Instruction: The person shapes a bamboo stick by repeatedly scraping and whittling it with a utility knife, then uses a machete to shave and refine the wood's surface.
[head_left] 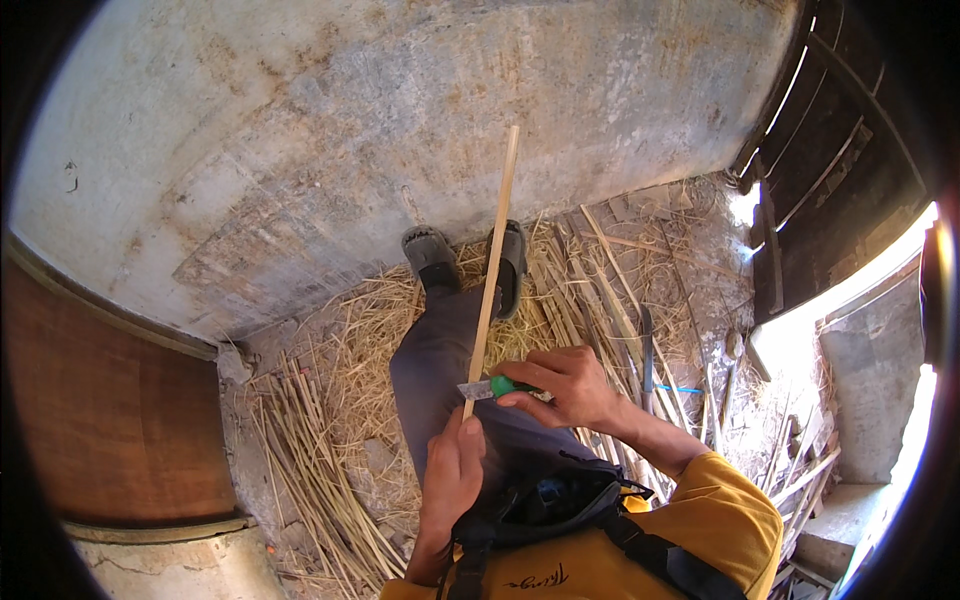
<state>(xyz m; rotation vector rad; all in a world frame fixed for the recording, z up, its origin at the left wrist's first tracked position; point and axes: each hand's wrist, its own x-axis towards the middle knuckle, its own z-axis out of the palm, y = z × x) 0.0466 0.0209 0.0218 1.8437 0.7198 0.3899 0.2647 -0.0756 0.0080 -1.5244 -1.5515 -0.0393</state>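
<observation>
A long, thin, pale strip of wood or bamboo (497,240) slants up and away from my lap toward the wall. My left hand (455,465) is closed round its near end, thumb lying along it. In my right hand (567,388) is a knife with a green handle (505,385). Its short, broad grey blade (476,390) lies across the strip just beyond my left thumb and touches it. The strip's far part rises past my sandalled feet, and nothing else holds it there.
Curly shavings (365,340) cover the floor round my feet. Bundles of thin strips lie at left (320,470) and right (590,290). A long dark blade-like tool (647,350) lies at right. A stained wall (430,120) stands ahead, a brown wooden panel (120,410) at left.
</observation>
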